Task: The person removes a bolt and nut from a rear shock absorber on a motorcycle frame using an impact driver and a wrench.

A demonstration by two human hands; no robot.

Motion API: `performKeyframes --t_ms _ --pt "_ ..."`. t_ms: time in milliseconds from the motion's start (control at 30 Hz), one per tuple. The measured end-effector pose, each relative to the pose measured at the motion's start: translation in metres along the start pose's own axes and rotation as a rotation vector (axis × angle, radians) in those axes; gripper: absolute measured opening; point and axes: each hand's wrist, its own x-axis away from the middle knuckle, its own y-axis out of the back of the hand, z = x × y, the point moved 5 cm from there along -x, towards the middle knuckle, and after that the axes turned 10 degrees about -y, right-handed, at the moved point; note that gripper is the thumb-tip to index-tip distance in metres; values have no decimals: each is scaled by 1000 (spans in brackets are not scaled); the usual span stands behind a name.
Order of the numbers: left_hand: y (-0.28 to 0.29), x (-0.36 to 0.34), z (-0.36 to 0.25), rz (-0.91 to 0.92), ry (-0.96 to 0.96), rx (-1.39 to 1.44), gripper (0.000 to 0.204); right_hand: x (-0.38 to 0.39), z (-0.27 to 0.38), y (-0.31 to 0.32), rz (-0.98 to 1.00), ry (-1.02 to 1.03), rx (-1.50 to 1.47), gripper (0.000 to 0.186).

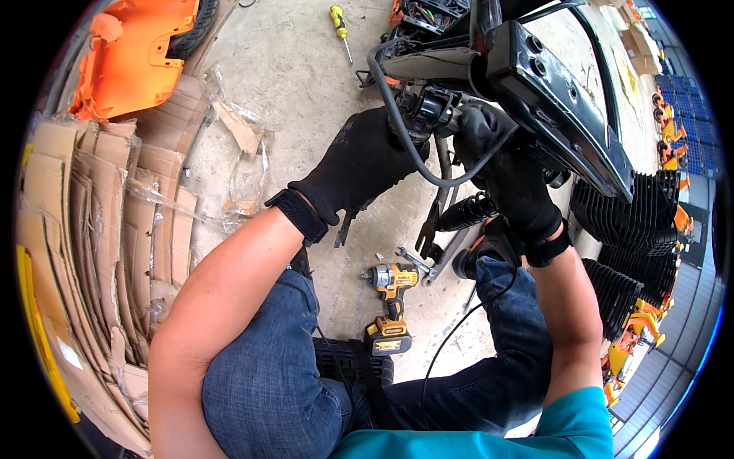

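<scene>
Both my hands wear black work gloves and meet at a black vehicle frame [547, 84]. The fingers of my left hand [367, 157] are closed round a black, rounded fitting [432, 107]. Close to its other side, my right hand [508, 164] is curled under the frame; what its fingers grip is hidden. A thick black cable [394, 107] loops down in front of both hands. Below my right hand, a black coil-spring shock absorber [466, 212] hangs at an angle.
On the concrete between my legs lie a yellow-black cordless impact wrench [394, 294] and a spanner [417, 262]. Farther off is a yellow-handled screwdriver [340, 27]. Flattened cardboard [99, 222] and an orange panel [149, 57] are at left. Stacked black parts [631, 214] stand at right.
</scene>
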Motion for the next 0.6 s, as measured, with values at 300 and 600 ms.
performKeyframes --t_ms 300,600 --pt "-1 0 1 -4 13 -21 18 2 -9 1 52 113 308 31" --pt "-1 -1 -3 8 16 -16 19 7 -10 -1 -50 184 433 38"
